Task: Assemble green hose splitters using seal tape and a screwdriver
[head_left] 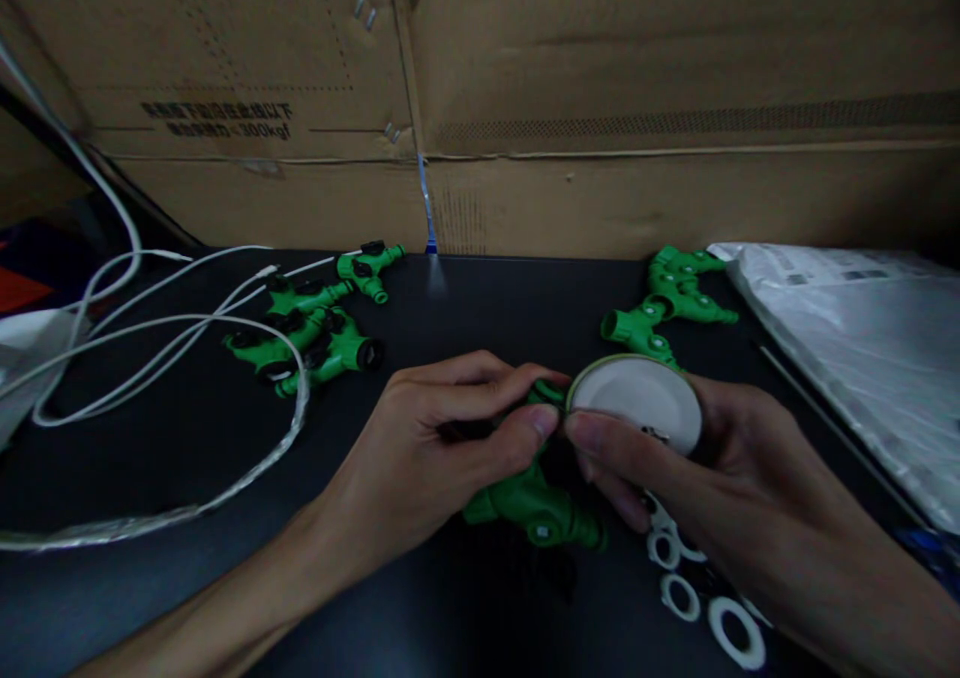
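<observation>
My left hand [472, 418] is closed, thumb and fingers pinching the upper end of a green plastic Y-shaped hose splitter [532, 508]. The splitter's body hangs below my fingers over the dark table. In my right hand [697, 458] is a round, flat container or lid [637, 398] with a whitish face and a thin yellow-green rim, tilted toward me. Its left edge comes up against the pinched end of the splitter; whether they touch I cannot tell. Below my right hand lie several white rings [680, 596], partly hidden by it.
Several green splitters [322, 338] with black parts lie at left, near looping white cables [202, 318]. More green splitters [675, 288] stand at back right, beside a white plastic bag [847, 328]. A cardboard box wall [600, 68] closes off the back of the black table [495, 303].
</observation>
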Available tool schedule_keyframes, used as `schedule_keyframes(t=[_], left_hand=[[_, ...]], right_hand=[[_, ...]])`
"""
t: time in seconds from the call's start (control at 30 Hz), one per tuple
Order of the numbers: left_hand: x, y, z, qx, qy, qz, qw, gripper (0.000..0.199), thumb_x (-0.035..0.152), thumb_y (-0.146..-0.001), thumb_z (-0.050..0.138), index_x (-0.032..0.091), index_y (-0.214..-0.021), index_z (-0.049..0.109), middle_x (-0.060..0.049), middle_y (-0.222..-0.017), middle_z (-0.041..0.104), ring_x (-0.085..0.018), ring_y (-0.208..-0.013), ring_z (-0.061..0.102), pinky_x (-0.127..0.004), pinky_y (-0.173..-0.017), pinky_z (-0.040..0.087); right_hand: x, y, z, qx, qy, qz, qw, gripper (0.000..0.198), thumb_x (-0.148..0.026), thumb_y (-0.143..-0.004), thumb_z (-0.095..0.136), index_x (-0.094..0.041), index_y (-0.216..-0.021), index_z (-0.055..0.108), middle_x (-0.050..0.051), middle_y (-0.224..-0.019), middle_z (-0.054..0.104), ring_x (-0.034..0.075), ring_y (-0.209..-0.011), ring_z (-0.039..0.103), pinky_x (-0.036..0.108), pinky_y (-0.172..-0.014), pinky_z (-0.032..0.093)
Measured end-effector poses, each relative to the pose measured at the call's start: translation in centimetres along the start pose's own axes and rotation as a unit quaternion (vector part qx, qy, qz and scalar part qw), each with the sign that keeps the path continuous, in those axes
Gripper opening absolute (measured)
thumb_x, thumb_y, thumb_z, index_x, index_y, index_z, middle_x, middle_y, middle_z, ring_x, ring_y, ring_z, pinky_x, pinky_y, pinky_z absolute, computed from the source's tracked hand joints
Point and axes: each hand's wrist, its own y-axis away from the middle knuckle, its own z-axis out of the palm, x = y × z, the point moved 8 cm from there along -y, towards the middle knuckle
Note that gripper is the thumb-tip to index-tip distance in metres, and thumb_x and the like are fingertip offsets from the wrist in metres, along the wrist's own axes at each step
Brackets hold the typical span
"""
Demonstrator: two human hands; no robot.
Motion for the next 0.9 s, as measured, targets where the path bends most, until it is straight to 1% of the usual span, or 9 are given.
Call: schedule_keyframes(t=[0.17,0.27,0.4,0.53,0.63,0.77,0.9], left_hand=[[0.1,0.2,0.0,-0.016,0.006,0.006,1.0,0.022,0.026,-0.099,0.065,0.024,-0.113,0.082,-0.002,-0.091,0.072,-0.011,-0.08,0.066,-0.018,-0.065,0.05],[0.0,0.3,0.1,-0.023,-0.006,0.008,1.0,0.024,0.028,-0.101,0.063,0.024,-0.116,0.081,-0.003,-0.094,0.072,-0.012,-0.081,0.066,-0.019,-0.065,0.051],[0.0,0.3,0.1,-0.028,-0.035,0.009,0.999,0.028,0.031,-0.101,0.062,0.024,-0.123,0.078,-0.006,-0.1,0.073,-0.015,-0.083,0.067,-0.02,-0.061,0.05],[0.2,0.3,0.2,-0.027,-0.046,0.01,0.999,0.029,0.031,-0.1,0.062,0.023,-0.124,0.078,-0.005,-0.094,0.071,-0.014,-0.078,0.065,-0.019,-0.057,0.047],[0.3,0.2,0.2,-0.027,-0.047,0.009,0.999,0.028,0.029,-0.099,0.063,0.023,-0.122,0.079,-0.004,-0.091,0.07,-0.013,-0.076,0.063,-0.019,-0.054,0.044],[0.3,0.4,0.1,-0.029,-0.034,0.002,0.999,0.026,0.028,-0.099,0.064,0.023,-0.119,0.08,-0.003,-0.088,0.069,-0.012,-0.074,0.062,-0.019,-0.055,0.044],[0.3,0.5,0.1,-0.032,-0.027,0.004,0.999,0.027,0.028,-0.1,0.063,0.025,-0.121,0.079,-0.002,-0.091,0.069,-0.012,-0.076,0.062,-0.019,-0.059,0.046]], right_hand=[[0.5,0.0,0.4,-0.027,-0.073,0.023,0.997,0.024,-0.026,-0.087,0.079,-0.02,-0.069,0.064,-0.006,-0.059,0.053,0.006,-0.055,0.044,0.015,-0.052,0.037],[0.6,-0.1,0.5,-0.036,-0.083,0.029,0.996,0.025,-0.027,-0.089,0.078,-0.02,-0.07,0.064,-0.007,-0.058,0.053,0.006,-0.054,0.043,0.015,-0.052,0.036],[0.2,-0.2,0.3,-0.017,-0.041,0.013,0.999,0.03,-0.03,-0.086,0.08,-0.019,-0.065,0.062,-0.006,-0.056,0.052,0.007,-0.052,0.042,0.017,-0.051,0.036],[-0.3,-0.1,-0.3,0.027,0.029,-0.01,0.999,0.036,-0.034,-0.081,0.084,-0.02,-0.059,0.058,-0.004,-0.053,0.051,0.009,-0.05,0.043,0.02,-0.046,0.035],[-0.4,0.0,-0.5,0.035,0.045,-0.008,0.998,0.035,-0.037,-0.08,0.084,-0.021,-0.061,0.06,-0.004,-0.053,0.052,0.01,-0.05,0.042,0.02,-0.044,0.033],[-0.3,-0.1,-0.4,0.006,0.035,0.001,0.999,0.033,-0.032,-0.082,0.084,-0.021,-0.061,0.061,-0.004,-0.054,0.052,0.009,-0.05,0.043,0.019,-0.046,0.034],[-0.1,0.0,0.1,-0.025,-0.024,0.006,0.999,0.027,-0.029,-0.086,0.08,-0.02,-0.066,0.064,-0.005,-0.055,0.053,0.008,-0.053,0.044,0.017,-0.05,0.036]])
